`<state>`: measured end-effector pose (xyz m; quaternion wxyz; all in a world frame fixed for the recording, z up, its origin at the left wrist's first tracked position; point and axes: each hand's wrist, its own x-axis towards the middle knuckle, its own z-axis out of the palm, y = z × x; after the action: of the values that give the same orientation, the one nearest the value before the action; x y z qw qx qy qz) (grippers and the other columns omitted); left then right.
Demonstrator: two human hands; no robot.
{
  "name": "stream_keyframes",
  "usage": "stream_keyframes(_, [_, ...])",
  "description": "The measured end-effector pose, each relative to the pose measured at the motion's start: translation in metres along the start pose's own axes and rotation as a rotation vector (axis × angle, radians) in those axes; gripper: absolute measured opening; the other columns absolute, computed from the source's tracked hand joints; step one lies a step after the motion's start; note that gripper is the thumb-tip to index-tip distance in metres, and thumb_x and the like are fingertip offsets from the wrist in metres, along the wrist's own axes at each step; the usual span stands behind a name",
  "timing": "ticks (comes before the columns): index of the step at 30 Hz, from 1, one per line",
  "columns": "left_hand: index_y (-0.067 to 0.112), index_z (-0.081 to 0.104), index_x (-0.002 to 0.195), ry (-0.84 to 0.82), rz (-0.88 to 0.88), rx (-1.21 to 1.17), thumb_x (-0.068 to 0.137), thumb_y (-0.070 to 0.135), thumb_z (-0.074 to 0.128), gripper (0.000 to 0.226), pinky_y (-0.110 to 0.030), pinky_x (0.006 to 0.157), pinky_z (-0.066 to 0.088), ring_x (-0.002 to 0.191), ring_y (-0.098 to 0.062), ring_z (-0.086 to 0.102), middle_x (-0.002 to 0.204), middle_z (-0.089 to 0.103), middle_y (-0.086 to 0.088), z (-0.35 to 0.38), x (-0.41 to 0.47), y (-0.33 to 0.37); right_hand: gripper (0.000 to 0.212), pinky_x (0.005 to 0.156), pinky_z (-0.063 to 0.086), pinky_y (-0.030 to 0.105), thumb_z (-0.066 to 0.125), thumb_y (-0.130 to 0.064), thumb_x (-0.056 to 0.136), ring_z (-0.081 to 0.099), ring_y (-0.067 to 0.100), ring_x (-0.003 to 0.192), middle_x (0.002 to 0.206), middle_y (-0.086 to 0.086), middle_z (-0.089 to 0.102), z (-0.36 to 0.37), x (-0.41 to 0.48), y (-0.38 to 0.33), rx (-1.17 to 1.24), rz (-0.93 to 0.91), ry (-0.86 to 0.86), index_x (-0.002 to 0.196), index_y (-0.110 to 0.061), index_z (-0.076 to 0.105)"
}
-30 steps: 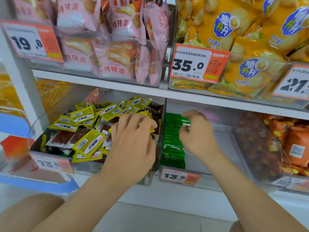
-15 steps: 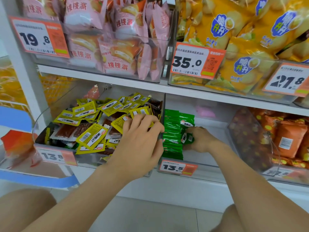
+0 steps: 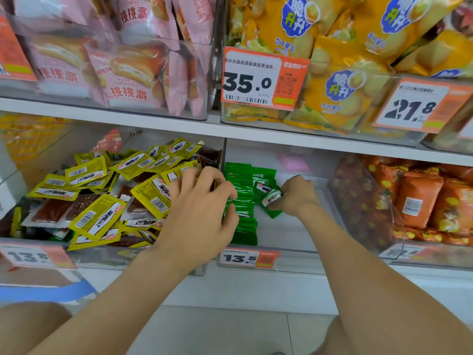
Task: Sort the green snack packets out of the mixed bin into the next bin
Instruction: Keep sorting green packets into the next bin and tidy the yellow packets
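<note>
On the lower shelf, the right hand (image 3: 298,198) pinches one green snack packet (image 3: 270,197) low inside the next bin (image 3: 302,260), just at three o'clock of the row of green packets (image 3: 243,221) filed along that bin's nine o'clock wall, likely to slot it in neatly. The left hand (image 3: 202,208) hovers, fingers curled, over the three o'clock edge of the mixed bin (image 3: 102,256) among yellow packets (image 3: 97,219). Whether it grips anything I cannot tell.

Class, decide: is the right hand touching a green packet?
Touching: the head view shows the right hand pinching a green packet at its fingertips.
</note>
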<state>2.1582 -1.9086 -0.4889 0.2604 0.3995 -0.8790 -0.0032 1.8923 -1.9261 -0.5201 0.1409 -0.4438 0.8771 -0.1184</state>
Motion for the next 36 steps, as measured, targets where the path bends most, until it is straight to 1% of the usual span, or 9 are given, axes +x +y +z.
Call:
stream_keyframes(4, [0.031, 0.068, 0.105, 0.012, -0.001, 0.005, 0.09, 0.038, 0.054, 0.022, -0.043, 0.092, 0.032, 0.119, -0.026, 0.041, 0.12, 0.052, 0.006, 0.004, 0.003, 0.002, 0.041, 0.068, 0.061, 0.031, 0.091, -0.027, 0.064, 0.074, 0.013, 0.076, 0.076, 0.008, 0.078, 0.006, 0.008, 0.001, 0.083, 0.095, -0.057, 0.092, 0.0, 0.079])
stream_keyframes(7, [0.03, 0.069, 0.103, 0.021, 0.0, 0.01, 0.089, 0.038, 0.055, 0.021, -0.043, 0.091, 0.032, 0.119, -0.027, 0.042, 0.119, 0.052, 0.006, 0.006, 0.004, 0.004, 0.04, 0.055, 0.05, 0.027, 0.084, -0.027, 0.076, 0.069, 0.02, 0.088, 0.091, 0.008, 0.075, 0.01, 0.006, -0.001, 0.068, 0.078, -0.044, 0.102, -0.002, 0.068])
stream_keyframes(10, [0.03, 0.068, 0.102, 0.023, 0.007, 0.026, 0.089, 0.037, 0.054, 0.021, -0.043, 0.091, 0.032, 0.119, -0.028, 0.041, 0.119, 0.052, 0.005, 0.007, 0.004, 0.004, 0.05, 0.069, 0.045, 0.029, 0.078, -0.026, 0.087, 0.061, 0.029, 0.105, 0.106, 0.008, 0.055, 0.013, 0.004, -0.008, 0.059, 0.027, -0.076, 0.12, -0.005, 0.047])
stream_keyframes(15, [0.029, 0.067, 0.107, -0.009, 0.011, 0.091, 0.086, 0.035, 0.056, 0.024, -0.046, 0.092, 0.034, 0.118, -0.029, 0.04, 0.122, 0.049, 0.002, 0.008, 0.01, 0.002, 0.037, 0.055, 0.045, 0.023, 0.084, -0.028, 0.078, 0.062, 0.02, 0.082, 0.095, 0.007, 0.063, 0.016, 0.007, -0.024, 0.005, 0.012, -0.184, 0.097, -0.011, 0.058])
stream_keyframes(23, [0.025, 0.065, 0.117, -0.117, 0.008, 0.217, 0.078, 0.035, 0.055, 0.042, -0.052, 0.097, 0.035, 0.125, -0.035, 0.036, 0.137, 0.043, -0.009, 0.009, 0.007, 0.0, 0.038, 0.072, 0.048, 0.031, 0.079, -0.021, 0.085, 0.061, 0.032, 0.093, 0.096, 0.012, 0.057, 0.019, 0.013, -0.03, 0.159, 0.043, 0.149, 0.075, -0.016, 0.043])
stream_keyframes(26, [0.026, 0.066, 0.114, -0.105, 0.014, 0.21, 0.078, 0.034, 0.056, 0.039, -0.052, 0.096, 0.034, 0.125, -0.035, 0.035, 0.138, 0.043, -0.008, 0.009, 0.007, -0.001, 0.042, 0.095, 0.047, 0.037, 0.075, -0.028, 0.089, 0.056, 0.038, 0.121, 0.127, 0.02, 0.059, 0.029, 0.014, -0.035, 0.057, 0.065, 0.092, 0.118, -0.004, 0.056])
stream_keyframes(31, [0.027, 0.066, 0.113, -0.101, 0.008, 0.217, 0.078, 0.035, 0.053, 0.038, -0.052, 0.096, 0.033, 0.126, -0.035, 0.035, 0.138, 0.043, -0.007, 0.009, 0.007, 0.0, 0.085, 0.111, 0.04, 0.044, 0.071, -0.016, 0.092, 0.042, 0.043, 0.134, 0.145, 0.025, 0.042, 0.036, 0.013, -0.046, 0.151, 0.072, 0.013, 0.155, 0.005, 0.017])
stream_keyframes(34, [0.027, 0.067, 0.112, -0.105, 0.007, 0.218, 0.078, 0.035, 0.053, 0.038, -0.052, 0.096, 0.034, 0.127, -0.035, 0.036, 0.139, 0.043, -0.007, 0.009, 0.007, 0.0, 0.106, 0.099, 0.049, 0.043, 0.07, -0.004, 0.09, 0.054, 0.043, 0.124, 0.135, 0.027, 0.054, 0.033, 0.015, -0.041, 0.171, 0.02, 0.08, 0.162, -0.002, -0.007])
stream_keyframes(36, [0.027, 0.066, 0.112, -0.109, 0.004, 0.219, 0.078, 0.035, 0.054, 0.037, -0.052, 0.096, 0.034, 0.127, -0.036, 0.036, 0.139, 0.043, -0.007, 0.009, 0.007, 0.0, 0.1, 0.087, 0.049, 0.043, 0.068, -0.002, 0.089, 0.058, 0.041, 0.114, 0.121, 0.024, 0.062, 0.034, 0.015, -0.035, 0.073, -0.021, 0.137, 0.162, -0.005, 0.0])
